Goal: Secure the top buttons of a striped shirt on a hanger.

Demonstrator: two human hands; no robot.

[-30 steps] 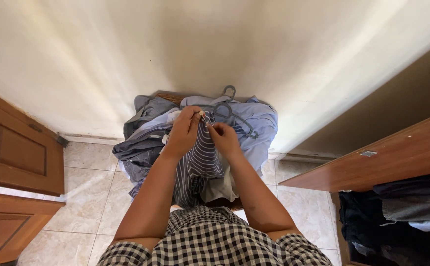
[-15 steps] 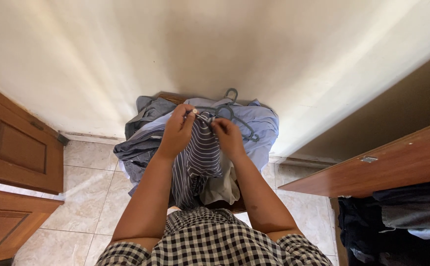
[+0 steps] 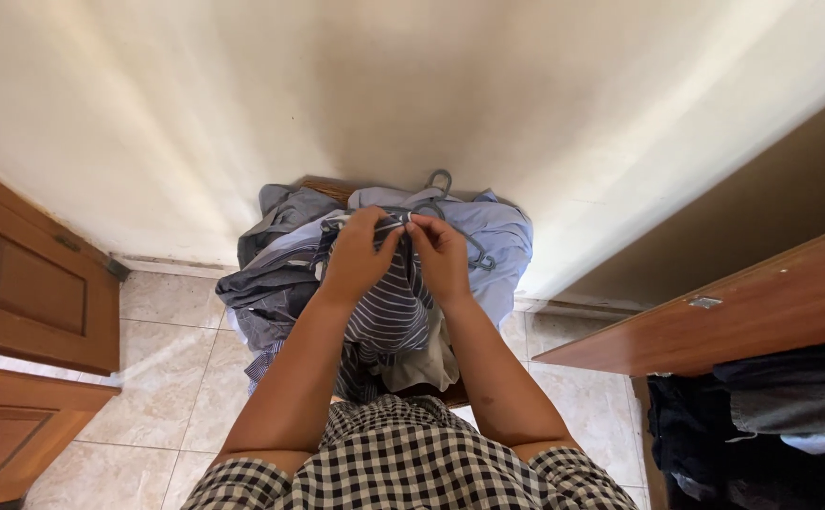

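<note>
The striped shirt [image 3: 389,307], soft dark cloth with thin white lines, lies atop the clothes pile [image 3: 280,274]; both hands, left [image 3: 360,255] and right [image 3: 441,255], have drawn together, pinching its collar beside a grey hanger [image 3: 441,179].

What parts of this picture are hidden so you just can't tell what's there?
- Head view: the spot on the striped shirt where the left hand and right hand pinch together is covered by the fingers.
- What the pile of shirts sits on is buried under cloth.
- The grey hanger is mostly hidden by the hands and shirts.
- The dark clothes at right are cut off by the edge.
</note>
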